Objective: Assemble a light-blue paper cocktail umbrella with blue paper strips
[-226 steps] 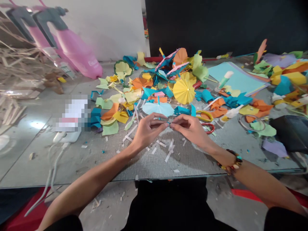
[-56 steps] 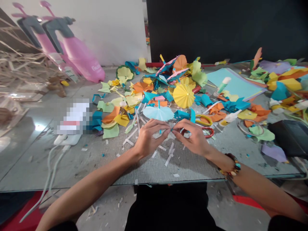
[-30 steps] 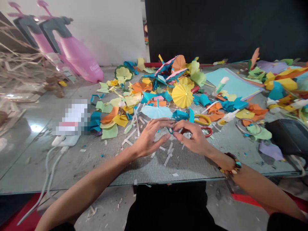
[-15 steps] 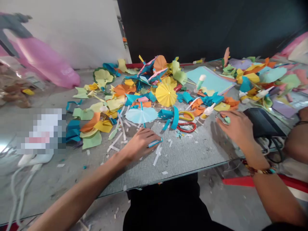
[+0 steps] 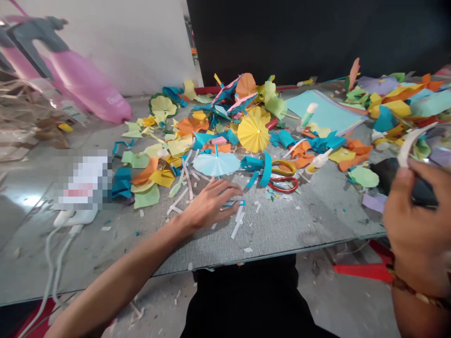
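Note:
My left hand point(image 5: 211, 204) rests low over the tabletop, fingers stretched out and a little apart. A small blue-edged paper strip point(image 5: 242, 203) lies at its fingers, partly covered by them. Just beyond it stands a light blue pleated paper disc point(image 5: 216, 164) with a blue stick through its middle. At the right edge my right hand point(image 5: 417, 220) is raised, its thumb and fingers closed on a curved white band that looks like a roll of tape point(image 5: 408, 143). Part of that roll is hidden by the fingers. Scissors point(image 5: 283, 184) with red and yellow handles lie between the hands.
Crumpled coloured paper point(image 5: 192, 126), a yellow pleated disc point(image 5: 253, 134), a glue stick point(image 5: 309, 115) and a glue bottle point(image 5: 316, 163) cover the table's back. Cabled white device point(image 5: 82, 180) at left; pink spray bottle point(image 5: 95, 89) behind. A dark device point(image 5: 387, 173) lies near my right hand.
My right hand has lifted from the table and moved right with the roll; a pale green paper piece now lies near where it was. My left hand's fingers have spread slightly. The view has shifted.

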Demonstrator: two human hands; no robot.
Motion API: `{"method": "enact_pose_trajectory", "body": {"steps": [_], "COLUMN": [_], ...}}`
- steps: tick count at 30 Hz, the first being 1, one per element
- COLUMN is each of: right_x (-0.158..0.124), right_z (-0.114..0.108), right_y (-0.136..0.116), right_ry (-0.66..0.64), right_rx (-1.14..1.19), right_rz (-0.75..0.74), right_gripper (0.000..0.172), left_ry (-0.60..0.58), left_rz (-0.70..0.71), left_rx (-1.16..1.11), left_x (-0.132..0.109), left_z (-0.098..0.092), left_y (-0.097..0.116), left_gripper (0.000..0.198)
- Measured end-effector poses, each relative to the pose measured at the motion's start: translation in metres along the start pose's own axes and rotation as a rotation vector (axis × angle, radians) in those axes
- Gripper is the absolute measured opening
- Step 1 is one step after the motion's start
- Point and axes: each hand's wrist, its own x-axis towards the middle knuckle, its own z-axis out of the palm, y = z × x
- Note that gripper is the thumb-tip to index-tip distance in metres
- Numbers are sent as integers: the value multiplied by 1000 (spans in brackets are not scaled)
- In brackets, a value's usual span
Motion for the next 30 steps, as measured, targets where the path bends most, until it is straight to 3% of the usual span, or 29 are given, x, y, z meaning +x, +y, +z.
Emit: {"method": "enact_pose_trajectory", "body": {"steps": [4, 6, 11, 20, 25, 30], "right_x": [15, 28, 50, 57, 60, 60], "right_z": [38, 59, 89, 97, 98, 99], "right_y": [-37, -46, -48, -43, -45, -44], "right_ry": [-7, -17, -63, -4, 14, 13], "right_rx": [94, 153, 278, 232, 220, 194], "right_rz": [28, 31, 32, 11, 9, -15], "right_gripper": [19, 18, 18, 19, 18, 17], "left_ry": [278, 293, 325, 311, 356, 315], "left_rz": [45, 5, -28, -70, -74, -102], "left_rx": [-9, -61, -227, -308, -300, -327], "left_x": [3, 5, 7, 5, 3, 4], "left_z": [-4, -5, -5, -7, -4, -2], "left_y": [15, 22, 25, 21, 20, 19], "left_gripper": [39, 41, 17, 25, 16, 14]}}
